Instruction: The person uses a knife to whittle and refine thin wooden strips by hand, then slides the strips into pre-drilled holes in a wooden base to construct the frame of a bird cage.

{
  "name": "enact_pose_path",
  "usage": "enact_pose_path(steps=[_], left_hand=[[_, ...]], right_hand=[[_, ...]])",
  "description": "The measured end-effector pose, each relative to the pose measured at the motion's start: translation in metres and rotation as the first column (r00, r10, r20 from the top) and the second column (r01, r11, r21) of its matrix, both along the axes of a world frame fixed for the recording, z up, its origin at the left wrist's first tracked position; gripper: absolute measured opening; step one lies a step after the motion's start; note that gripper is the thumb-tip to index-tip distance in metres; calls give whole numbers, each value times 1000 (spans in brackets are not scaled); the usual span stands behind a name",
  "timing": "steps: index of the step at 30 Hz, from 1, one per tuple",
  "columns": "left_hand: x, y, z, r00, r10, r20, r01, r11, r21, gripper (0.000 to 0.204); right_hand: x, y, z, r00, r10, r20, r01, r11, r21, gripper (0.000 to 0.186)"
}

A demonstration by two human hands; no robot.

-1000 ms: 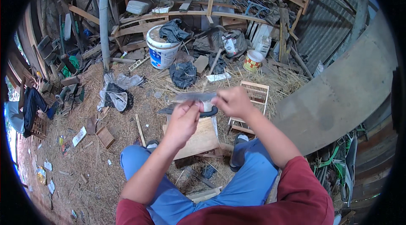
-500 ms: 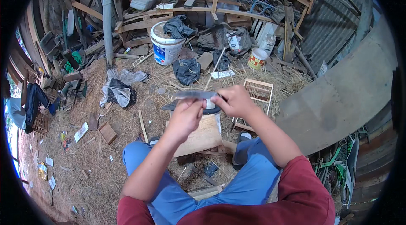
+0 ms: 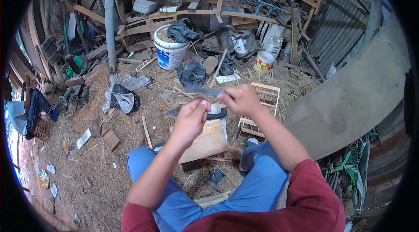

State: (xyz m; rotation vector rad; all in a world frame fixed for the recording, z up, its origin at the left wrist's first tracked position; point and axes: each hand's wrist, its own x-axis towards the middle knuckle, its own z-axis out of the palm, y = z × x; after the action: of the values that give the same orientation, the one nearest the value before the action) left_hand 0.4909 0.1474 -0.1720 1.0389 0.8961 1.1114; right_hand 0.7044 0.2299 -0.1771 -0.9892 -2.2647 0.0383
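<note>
My right hand is closed round the handle of a knife. The grey blade points left, slightly blurred, just beyond my left fingertips. My left hand is closed in a pinch on a thin wooden stick, which slants up and away behind the blade. Its lower end is hidden by the blade and my fingers. Beneath both hands, between my knees, stands a pale wooden board. At its far end lie a dark curved thing and a whitish piece that I cannot make out.
A slatted wooden frame stands right of the board. Farther off are a white bucket, a smaller yellow-red tub and black plastic bags. A large flat panel leans at right. At far left sits another person.
The knife has moved away from my left thumb, and its blade sits farther out. The stick's far tip has shifted a little to the left. Both hands keep their grip.
</note>
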Motion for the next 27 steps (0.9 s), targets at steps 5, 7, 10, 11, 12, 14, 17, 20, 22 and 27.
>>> enact_pose_path(steps=[5, 7, 10, 11, 12, 14, 17, 20, 22, 27], left_hand=[[2, 0, -3, 998, 11, -55, -9, 999, 35, 25], [3, -1, -6, 999, 2, -41, 0, 999, 45, 24], [6, 4, -20, 986, 58, -159, -34, 988, 149, 25], [4, 2, -16, 983, 52, -174, -27, 989, 147, 25], [5, 2, -10, 990, 39, -139, -25, 995, 101, 25], [4, -1, -6, 995, 27, -91, -21, 998, 67, 26], [-2, -3, -20, 952, 135, -276, -89, 981, 173, 26], [-2, 3, -15, 899, 253, -357, -151, 945, 291, 23], [-3, 2, -17, 890, 295, -347, -167, 920, 354, 22], [-2, 8, -23, 803, 364, -471, -128, 879, 460, 22]], right_hand=[[5, 23, 15, 992, -105, -70, 98, 990, -103, 47], [4, 9, 9, 994, -62, -89, 54, 995, -84, 48], [1, 1, 8, 987, -20, 157, 25, 999, -30, 51], [4, 8, 10, 989, -24, 143, 29, 999, -34, 51], [8, 18, 14, 995, -84, 49, 88, 993, -74, 51], [7, 22, 9, 994, -105, -43, 100, 990, -102, 52], [-8, 0, 1, 996, 50, 70, -52, 998, 30, 53], [-2, 29, 10, 996, -58, 61, 61, 997, -45, 56], [-5, 22, 7, 996, -86, 23, 88, 989, -115, 58], [-7, 21, 2, 997, 16, 81, -17, 1000, 15, 48]])
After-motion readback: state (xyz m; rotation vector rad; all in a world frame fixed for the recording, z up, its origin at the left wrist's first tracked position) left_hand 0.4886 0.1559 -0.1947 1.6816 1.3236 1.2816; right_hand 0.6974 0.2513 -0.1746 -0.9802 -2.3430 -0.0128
